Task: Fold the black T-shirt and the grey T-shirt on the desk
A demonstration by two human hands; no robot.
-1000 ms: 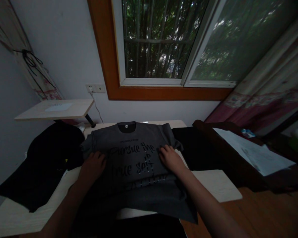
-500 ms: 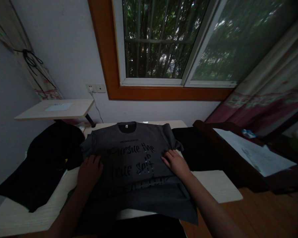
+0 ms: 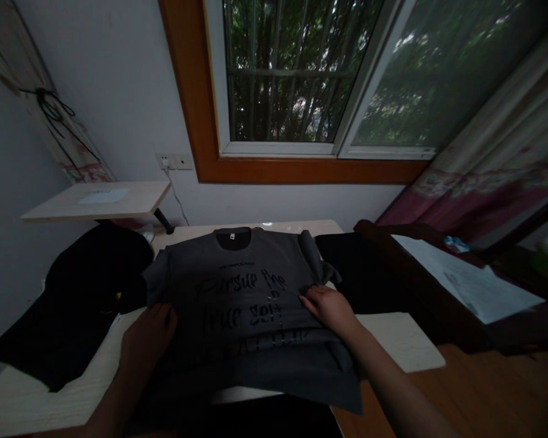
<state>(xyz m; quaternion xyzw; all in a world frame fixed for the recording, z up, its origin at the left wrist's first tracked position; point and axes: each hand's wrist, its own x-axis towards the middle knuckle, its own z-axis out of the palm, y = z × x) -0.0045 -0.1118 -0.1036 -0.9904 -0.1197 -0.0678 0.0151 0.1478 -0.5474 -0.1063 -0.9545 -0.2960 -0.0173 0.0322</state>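
1. On the pale table (image 3: 393, 344), the grey T-shirt (image 3: 237, 286) lies spread face up, collar towards the window.
2. Your right hand (image 3: 331, 307) rests flat on its right side, fingers stretched out, gripping nothing.
3. Your left hand (image 3: 148, 331) sits at its left edge; it is too dim to tell whether those fingers pinch cloth.
4. A black garment (image 3: 73, 304) lies just left.

Pale table (image 3: 406, 347) bears grey T-shirt (image 3: 246, 261), black garment (image 3: 73, 304).
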